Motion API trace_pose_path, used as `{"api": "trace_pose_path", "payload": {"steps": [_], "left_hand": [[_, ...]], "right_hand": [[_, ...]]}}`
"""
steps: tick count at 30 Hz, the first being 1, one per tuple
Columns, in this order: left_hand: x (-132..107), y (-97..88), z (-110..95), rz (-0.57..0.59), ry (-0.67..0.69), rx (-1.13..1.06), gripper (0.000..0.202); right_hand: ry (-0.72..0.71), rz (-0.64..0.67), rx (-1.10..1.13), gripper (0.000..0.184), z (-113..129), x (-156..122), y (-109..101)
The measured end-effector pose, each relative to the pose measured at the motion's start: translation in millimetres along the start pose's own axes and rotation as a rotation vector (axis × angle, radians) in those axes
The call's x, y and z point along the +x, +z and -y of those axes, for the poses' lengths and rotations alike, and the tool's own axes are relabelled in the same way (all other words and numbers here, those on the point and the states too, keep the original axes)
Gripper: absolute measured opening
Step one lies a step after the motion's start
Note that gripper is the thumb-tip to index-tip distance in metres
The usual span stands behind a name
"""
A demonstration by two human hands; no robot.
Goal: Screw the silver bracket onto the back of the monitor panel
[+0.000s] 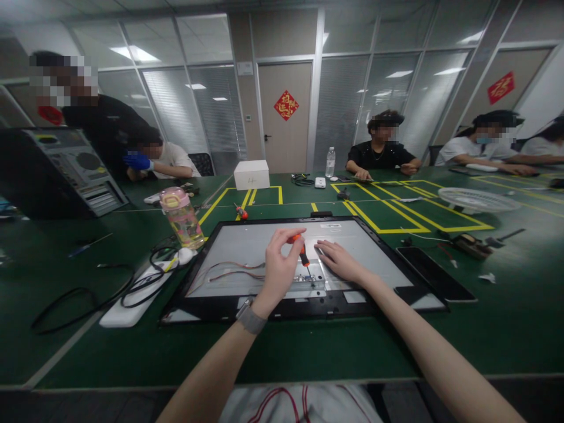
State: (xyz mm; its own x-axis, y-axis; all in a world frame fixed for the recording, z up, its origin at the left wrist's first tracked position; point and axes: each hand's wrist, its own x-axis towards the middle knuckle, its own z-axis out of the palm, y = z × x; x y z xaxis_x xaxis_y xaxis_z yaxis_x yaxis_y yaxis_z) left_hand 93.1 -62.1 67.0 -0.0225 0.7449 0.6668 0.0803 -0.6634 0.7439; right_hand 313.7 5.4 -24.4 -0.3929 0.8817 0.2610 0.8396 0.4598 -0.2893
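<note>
A monitor panel (247,241) lies face down on the green table, its black frame around a grey metal back with thin wires across it. My left hand (279,267) is closed on an orange-handled screwdriver (301,249), its tip pointing down at a small circuit board (304,281) near the panel's lower edge. My right hand (337,258) rests flat on the panel just right of the screwdriver, fingers stretched out.
A pink-lidded bottle (181,217), black cables (110,291) and a white strip lie left of the panel. A dark phone-like slab (434,273) lies right. A computer case (57,170), white box (251,174), fan grille (478,200) and several seated people ring the table.
</note>
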Motion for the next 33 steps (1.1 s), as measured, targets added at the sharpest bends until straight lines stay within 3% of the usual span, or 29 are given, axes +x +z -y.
{"api": "trace_pose_path", "payload": {"steps": [3,7,13,18,20,26,33], "left_hand": [[-2,0.6,0,-0.014,0.002,0.026,0.016],[-4,0.7,-2,0.075,-0.010,-0.049,0.030],[-5,2.5,-1,0.045,0.025,0.028,0.020],[-7,2.1,-1,0.109,0.069,0.063,0.034],[-6,0.3,-1,0.140,0.132,0.169,0.036],[-2,-6.9,1,0.157,0.544,0.801,0.037],[-2,-5.5,0,0.128,0.572,0.914,0.040]], "right_hand": [[-0.002,0.001,-0.004,0.044,0,0,0],[-0.005,0.011,-0.017,0.044,2,0,-1],[-0.008,0.003,-0.009,0.044,2,0,-1],[-0.003,-0.014,0.005,0.043,2,0,0],[-0.002,-0.011,0.001,0.043,2,0,0],[0.001,0.005,-0.029,0.043,5,0,-3],[0.000,0.001,-0.017,0.043,4,0,-2]]}}
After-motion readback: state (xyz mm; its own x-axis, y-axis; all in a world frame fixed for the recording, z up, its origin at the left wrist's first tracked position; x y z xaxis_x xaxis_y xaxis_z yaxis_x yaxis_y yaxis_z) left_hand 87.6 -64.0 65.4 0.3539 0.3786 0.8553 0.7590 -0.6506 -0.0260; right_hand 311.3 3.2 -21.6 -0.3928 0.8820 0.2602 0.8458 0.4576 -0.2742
